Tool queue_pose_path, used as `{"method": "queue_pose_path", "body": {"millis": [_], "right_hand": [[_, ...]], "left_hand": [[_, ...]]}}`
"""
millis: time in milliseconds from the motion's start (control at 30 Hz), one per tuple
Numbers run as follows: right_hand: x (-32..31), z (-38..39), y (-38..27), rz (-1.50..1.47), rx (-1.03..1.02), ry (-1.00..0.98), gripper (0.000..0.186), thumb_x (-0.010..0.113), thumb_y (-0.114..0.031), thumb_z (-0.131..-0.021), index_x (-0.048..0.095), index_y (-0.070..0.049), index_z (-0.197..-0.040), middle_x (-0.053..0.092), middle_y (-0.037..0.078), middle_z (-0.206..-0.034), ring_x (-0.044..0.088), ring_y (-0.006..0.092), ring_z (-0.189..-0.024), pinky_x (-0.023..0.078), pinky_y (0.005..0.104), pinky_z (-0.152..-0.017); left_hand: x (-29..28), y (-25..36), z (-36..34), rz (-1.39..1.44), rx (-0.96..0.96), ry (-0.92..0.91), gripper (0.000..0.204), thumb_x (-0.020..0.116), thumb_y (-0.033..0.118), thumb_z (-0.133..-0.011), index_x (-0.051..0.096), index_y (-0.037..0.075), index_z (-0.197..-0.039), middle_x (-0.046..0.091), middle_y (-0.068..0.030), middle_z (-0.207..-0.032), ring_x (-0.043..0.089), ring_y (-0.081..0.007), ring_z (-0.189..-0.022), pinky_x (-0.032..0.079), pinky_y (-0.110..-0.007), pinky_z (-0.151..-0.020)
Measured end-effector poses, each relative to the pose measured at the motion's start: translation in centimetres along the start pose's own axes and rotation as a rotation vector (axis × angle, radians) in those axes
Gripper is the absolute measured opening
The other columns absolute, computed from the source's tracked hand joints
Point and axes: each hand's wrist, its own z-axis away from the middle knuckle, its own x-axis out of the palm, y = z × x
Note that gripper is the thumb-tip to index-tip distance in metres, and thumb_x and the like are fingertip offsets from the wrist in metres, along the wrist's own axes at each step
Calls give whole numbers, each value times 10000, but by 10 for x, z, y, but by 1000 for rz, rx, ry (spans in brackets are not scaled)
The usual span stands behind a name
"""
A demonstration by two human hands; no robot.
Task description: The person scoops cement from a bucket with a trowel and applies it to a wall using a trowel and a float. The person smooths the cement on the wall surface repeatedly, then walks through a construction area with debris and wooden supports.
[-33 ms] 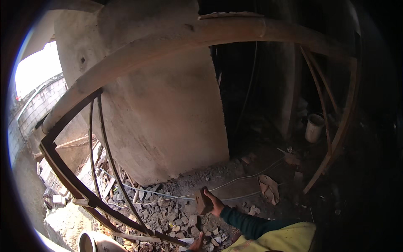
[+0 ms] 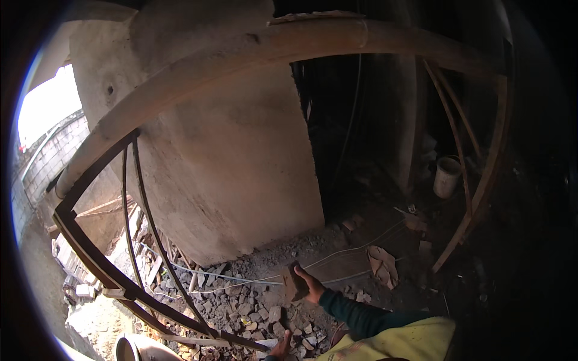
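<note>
My right hand is closed round a brown, brick-like block, the thumb lying along its upper edge. It is held above the rubble, tilted. At the lower edge of the picture shows my left hand, only partly in view, its fingers apart and nothing visible in it. It is below the block and close to the broken stones on the ground. A dark green sleeve covers my right forearm, with yellow cloth nearer to me.
A curved-looking beam on wooden struts spans the view before a plastered wall. A pale cable crosses the ground. Crumpled brown paper lies right of my hand. One bucket stands far right, another near left.
The whole view has shifted slightly. My left hand shows a little more at the lower edge. My right hand still grips the block, which has tilted slightly.
</note>
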Motion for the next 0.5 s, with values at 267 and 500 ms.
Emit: {"method": "queue_pose_path", "body": {"millis": [267, 500], "right_hand": [[-125, 144, -78, -234, -235, 191, 623, 764, -479, -917, 590, -134, -1405, 624, 118, -1358, 566, 336, -1273, 458, 552, -1073], [-220, 242, -20, -549, -553, 408, 627, 784, -505, -881, 616, -122, -1349, 643, 121, -1289, 599, 349, -1187, 460, 557, -1058]], "left_hand": [[24, 298, 70, -97, 321, 34, 675, 543, 551, -1057, 632, -69, -1308, 724, -107, -1062, 626, -156, -1008, 489, -318, -907], [-26, 434, 45, -443, 743, 106, 565, 674, 394, -1029, 609, -44, -1380, 721, -147, -1264, 640, -208, -1186, 505, -358, -1020]]}}
